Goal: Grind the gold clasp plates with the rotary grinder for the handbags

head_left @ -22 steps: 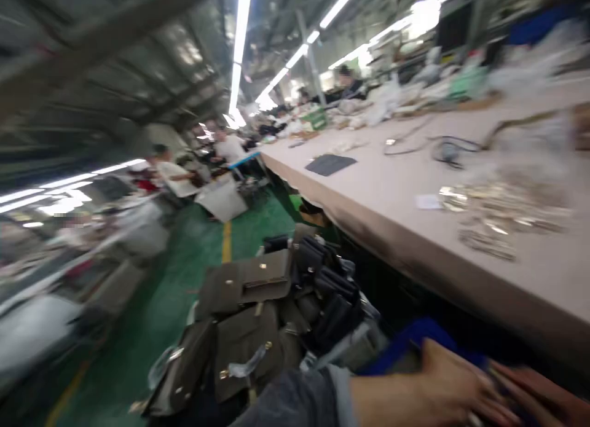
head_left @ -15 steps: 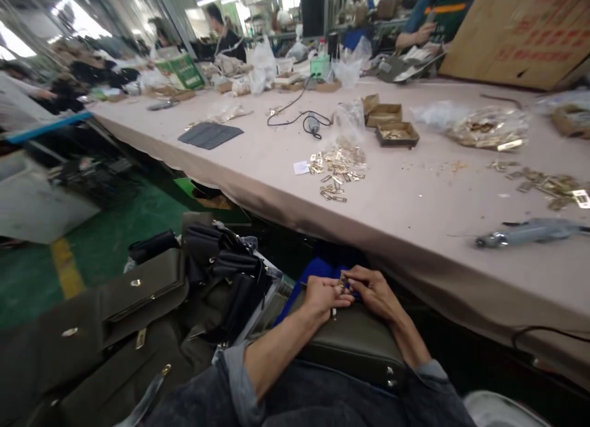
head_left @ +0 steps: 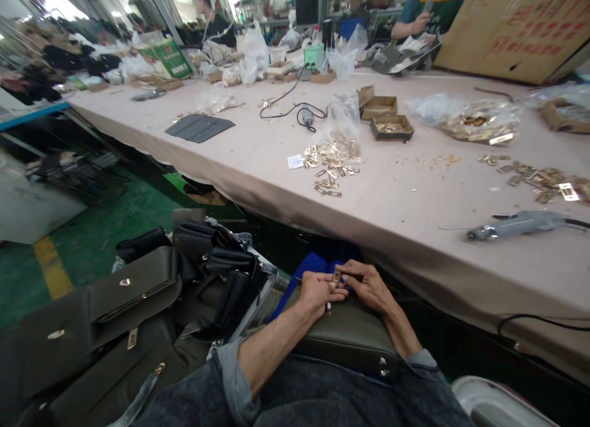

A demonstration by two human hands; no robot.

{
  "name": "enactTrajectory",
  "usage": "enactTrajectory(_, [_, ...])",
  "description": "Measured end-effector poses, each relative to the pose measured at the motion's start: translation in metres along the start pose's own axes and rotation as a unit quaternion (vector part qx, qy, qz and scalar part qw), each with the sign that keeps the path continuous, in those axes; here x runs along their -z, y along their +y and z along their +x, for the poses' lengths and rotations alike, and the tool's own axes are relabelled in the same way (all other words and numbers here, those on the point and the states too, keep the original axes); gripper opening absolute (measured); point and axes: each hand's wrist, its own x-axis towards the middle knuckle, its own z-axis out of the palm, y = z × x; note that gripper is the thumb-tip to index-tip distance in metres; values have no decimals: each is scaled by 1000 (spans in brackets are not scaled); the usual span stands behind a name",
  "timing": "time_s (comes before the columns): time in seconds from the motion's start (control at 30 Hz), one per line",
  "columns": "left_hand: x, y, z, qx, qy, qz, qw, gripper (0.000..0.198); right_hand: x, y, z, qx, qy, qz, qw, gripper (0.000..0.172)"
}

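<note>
A dark olive handbag (head_left: pixel 348 335) lies across my lap below the table edge. Both hands meet at its far top edge. My left hand (head_left: pixel 318 292) and my right hand (head_left: pixel 369 285) are closed in a pinch on a small gold metal clasp (head_left: pixel 337 278) held between their fingertips over the bag.
A long beige worktable (head_left: pixel 415 199) carries scattered gold clasps (head_left: pixel 334 163), small cardboard boxes (head_left: pixel 389 127), bags of hardware (head_left: pixel 483 121), a cable and a grey power tool (head_left: pixel 520 224). A heap of olive and black bags (head_left: pixel 152 298) sits at my left. Other people work at the far end.
The view swung from the aisle at the left back to my lap and then steadied. My hands stay together on the clasp over the bag.
</note>
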Motion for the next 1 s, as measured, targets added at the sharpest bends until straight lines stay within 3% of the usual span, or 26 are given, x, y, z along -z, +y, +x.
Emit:
enactTrajectory(0.3, [3,-5,4,-15,-5,-6,1000,9,-6,-3,-1,23,19,-50,998,24])
enactTrajectory(1.0, [3,-4,-1,-11,-7,-36,999,17,-6,-6,-2,37,6,-98,994,24])
